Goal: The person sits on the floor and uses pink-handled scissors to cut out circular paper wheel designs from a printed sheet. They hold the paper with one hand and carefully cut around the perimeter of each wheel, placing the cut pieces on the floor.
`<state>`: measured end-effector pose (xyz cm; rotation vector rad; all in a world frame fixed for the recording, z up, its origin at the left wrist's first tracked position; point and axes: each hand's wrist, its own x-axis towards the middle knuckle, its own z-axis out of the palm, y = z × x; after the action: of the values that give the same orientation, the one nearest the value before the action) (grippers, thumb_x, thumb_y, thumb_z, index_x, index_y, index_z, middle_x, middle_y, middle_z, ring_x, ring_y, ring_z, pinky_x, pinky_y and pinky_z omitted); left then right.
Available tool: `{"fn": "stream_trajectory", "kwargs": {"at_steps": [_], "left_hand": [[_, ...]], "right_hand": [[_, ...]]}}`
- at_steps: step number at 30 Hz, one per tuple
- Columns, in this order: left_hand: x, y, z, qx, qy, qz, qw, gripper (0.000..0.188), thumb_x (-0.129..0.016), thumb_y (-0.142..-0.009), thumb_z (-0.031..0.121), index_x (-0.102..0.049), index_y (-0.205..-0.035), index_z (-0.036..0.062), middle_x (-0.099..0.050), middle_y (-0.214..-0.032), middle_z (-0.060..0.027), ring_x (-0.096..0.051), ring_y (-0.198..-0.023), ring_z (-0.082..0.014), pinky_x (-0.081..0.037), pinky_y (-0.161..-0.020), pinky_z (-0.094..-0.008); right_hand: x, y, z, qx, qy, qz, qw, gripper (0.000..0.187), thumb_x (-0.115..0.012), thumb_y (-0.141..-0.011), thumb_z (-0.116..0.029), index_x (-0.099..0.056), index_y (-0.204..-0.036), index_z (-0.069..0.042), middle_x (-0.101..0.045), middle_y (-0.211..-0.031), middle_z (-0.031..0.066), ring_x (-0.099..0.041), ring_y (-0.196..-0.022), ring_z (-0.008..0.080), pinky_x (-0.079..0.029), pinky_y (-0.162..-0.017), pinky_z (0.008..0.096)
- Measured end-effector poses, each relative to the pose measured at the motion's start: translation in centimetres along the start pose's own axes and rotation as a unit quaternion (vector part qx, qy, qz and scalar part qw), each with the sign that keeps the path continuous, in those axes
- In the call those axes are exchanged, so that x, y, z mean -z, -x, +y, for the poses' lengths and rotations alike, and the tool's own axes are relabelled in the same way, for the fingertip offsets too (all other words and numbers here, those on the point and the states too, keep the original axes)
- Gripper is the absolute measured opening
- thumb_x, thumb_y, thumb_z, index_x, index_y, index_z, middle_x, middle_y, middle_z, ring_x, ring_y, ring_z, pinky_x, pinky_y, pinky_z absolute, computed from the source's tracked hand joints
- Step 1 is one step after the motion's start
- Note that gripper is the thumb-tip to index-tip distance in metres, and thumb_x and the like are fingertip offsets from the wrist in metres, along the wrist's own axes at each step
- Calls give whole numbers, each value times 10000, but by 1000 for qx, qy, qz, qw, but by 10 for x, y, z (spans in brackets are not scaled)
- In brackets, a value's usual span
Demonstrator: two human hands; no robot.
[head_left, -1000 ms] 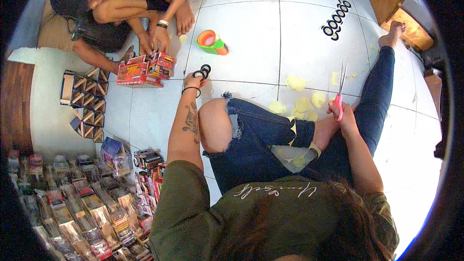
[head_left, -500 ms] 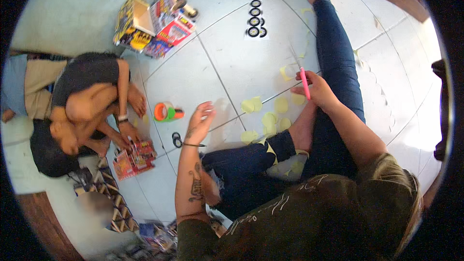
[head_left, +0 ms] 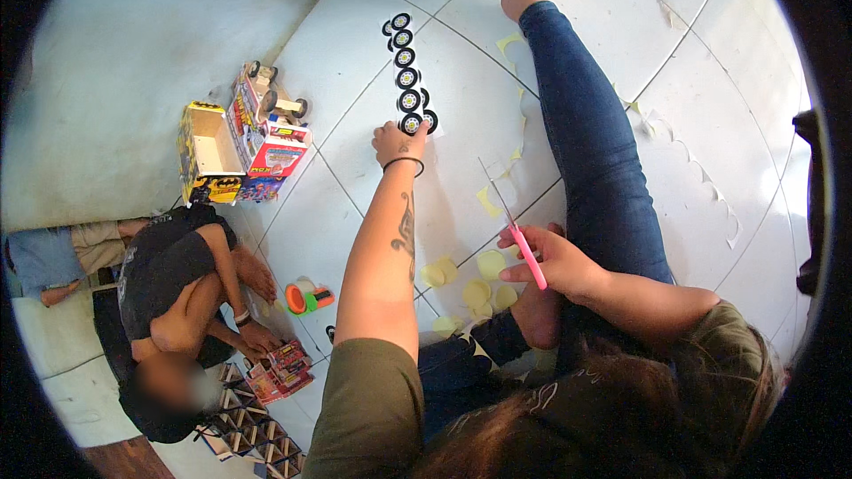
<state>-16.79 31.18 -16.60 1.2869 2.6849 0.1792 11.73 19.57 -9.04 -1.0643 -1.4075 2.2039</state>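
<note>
My left hand (head_left: 397,144) is stretched far out over the floor, its fingers and thumb closed around the nearest wheel of a row of black-and-white toy wheels (head_left: 406,78). The row lies on a white strip, with some wheels doubled beside it. In my right hand (head_left: 559,259) are pink-handled scissors (head_left: 530,257), their thin blades pointing up and away to the left. Below the scissors, several round pale-yellow paper pieces (head_left: 477,293) lie near my folded leg. A square yellow scrap (head_left: 488,202) lies beside the blades.
An orange and green tape roll (head_left: 306,299) sits left of my forearm. Toy trucks (head_left: 213,155) stand at the far left. Another person (head_left: 182,284) crouches there, hands on a red printed piece (head_left: 280,372). Cut paper trimmings (head_left: 701,173) lie right of my outstretched leg (head_left: 586,124).
My left hand has moved from above the floor near the tape roll out to the row of wheels. The right hand still holds the scissors. The view has shifted.
</note>
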Motion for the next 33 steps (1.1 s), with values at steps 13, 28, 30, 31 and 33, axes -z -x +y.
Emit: {"fn": "stream_trajectory", "kwargs": {"at_steps": [13,28,30,31,33], "left_hand": [[-24,-37,-31,72,192,-16,979,529,-792,-527,210,-507,-899,-35,-599,-846,-179,-603,-755,-265,-484,-687,-323],[96,281,-2,96,843,29,528,284,-567,-812,87,-469,-1070,23,-542,-1005,-71,-530,-928,-181,-425,-819,-309],[110,303,-3,76,841,42,534,269,-578,-809,86,-470,-1051,36,-542,-973,-49,-518,-890,-141,-406,-815,-287],[117,313,-4,27,837,62,543,259,-581,-808,85,-468,-1037,43,-545,-961,-35,-513,-876,-116,-397,-799,-273],[132,327,-9,11,820,77,567,244,-566,-816,82,-473,-1038,41,-548,-954,-31,-513,-877,-115,-394,-797,-270]], "right_hand": [[9,11,-10,6,-79,-52,995,507,-699,-705,-178,-475,-1139,-42,-509,-1071,28,-456,-923,134,-373,-820,267],[-34,16,-12,164,-132,0,978,499,-664,-710,-17,-400,-1132,-5,-461,-1077,74,-523,-891,160,-437,-790,278],[-51,33,-17,200,-170,-46,964,487,-638,-705,27,-403,-1130,-13,-462,-1068,71,-519,-904,143,-435,-791,266],[-61,42,-20,175,-178,-53,967,472,-640,-704,30,-411,-1113,-19,-467,-1053,62,-522,-882,134,-441,-774,257],[-79,57,-26,173,-209,-92,958,442,-644,-701,36,-425,-1079,-31,-478,-1021,42,-529,-837,117,-452,-741,240]]}}
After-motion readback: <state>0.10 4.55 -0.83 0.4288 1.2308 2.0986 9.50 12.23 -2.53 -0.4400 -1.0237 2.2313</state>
